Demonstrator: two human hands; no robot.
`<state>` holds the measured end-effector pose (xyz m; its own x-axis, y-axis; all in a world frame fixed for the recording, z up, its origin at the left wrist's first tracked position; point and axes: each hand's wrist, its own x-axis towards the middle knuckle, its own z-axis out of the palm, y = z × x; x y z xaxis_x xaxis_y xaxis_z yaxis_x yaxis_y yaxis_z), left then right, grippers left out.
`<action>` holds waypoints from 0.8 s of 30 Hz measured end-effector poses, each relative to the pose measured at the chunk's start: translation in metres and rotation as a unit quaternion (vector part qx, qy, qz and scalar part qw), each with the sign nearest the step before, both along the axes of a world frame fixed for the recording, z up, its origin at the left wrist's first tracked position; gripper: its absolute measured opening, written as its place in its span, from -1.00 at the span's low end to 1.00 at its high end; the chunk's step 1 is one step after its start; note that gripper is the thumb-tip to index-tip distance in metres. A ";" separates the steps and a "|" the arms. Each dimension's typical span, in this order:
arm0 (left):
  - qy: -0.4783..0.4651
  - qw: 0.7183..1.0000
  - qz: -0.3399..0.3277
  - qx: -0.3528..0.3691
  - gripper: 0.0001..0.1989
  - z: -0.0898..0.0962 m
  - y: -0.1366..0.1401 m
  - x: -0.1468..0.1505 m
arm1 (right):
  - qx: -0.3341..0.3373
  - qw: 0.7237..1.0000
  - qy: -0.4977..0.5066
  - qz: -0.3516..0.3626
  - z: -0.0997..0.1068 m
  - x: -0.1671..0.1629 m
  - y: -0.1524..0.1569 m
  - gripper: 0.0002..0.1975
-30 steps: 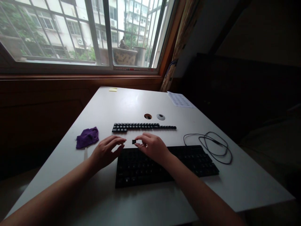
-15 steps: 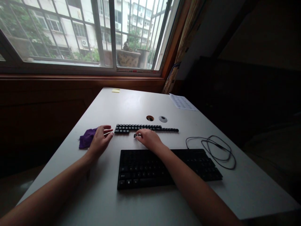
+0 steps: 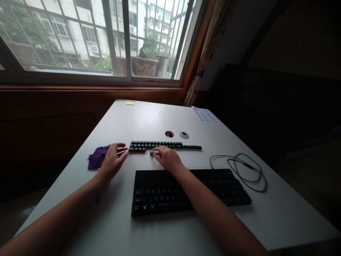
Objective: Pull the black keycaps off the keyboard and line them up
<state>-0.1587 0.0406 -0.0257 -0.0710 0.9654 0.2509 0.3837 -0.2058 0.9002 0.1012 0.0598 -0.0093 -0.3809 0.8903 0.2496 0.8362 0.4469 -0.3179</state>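
Black keycaps (image 3: 157, 144) stand in long rows on the white table, with a shorter row at the front left. At their left end, my left hand (image 3: 115, 157) is open, fingers apart, with nothing visible in it. A crumpled purple cloth (image 3: 97, 157) lies beside and partly behind that hand. My right hand (image 3: 168, 157) is closed in a pinch just in front of the rows. Out of its fingers sticks a thin metal keycap puller (image 3: 156, 153), mostly hidden, with a single keycap (image 3: 151, 153) at its tip. My right forearm crosses over the black keyboard (image 3: 165, 192).
A black cable (image 3: 247, 167) lies coiled to the keyboard's right. Behind the rows are a round hole (image 3: 169, 134) in the tabletop and a grey ring-shaped cover (image 3: 184, 135). Printed paper (image 3: 206, 116) and a yellow sticky note (image 3: 130, 103) lie near the far edge.
Both hands keep nearly the same places. The keycap at the puller's tip has turned slightly. The whole view has shifted a few pixels.
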 end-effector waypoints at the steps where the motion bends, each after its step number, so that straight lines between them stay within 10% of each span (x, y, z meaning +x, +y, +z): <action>1: 0.001 1.000 0.000 0.000 -0.66 0.000 0.000 0.000 | 0.011 1.000 0.001 0.000 0.000 0.001 -0.001 -0.79; 24: 0.026 1.000 -0.004 -0.008 -0.65 0.002 -0.001 0.000 | 0.003 0.996 -0.065 0.056 0.001 0.003 -0.007 -0.62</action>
<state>-0.1583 0.0398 -0.0236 -0.0514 0.9699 0.2380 0.4281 -0.1939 0.8827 0.1038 0.0527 -0.0088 -0.5079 0.8388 0.1960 0.8148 0.5417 -0.2067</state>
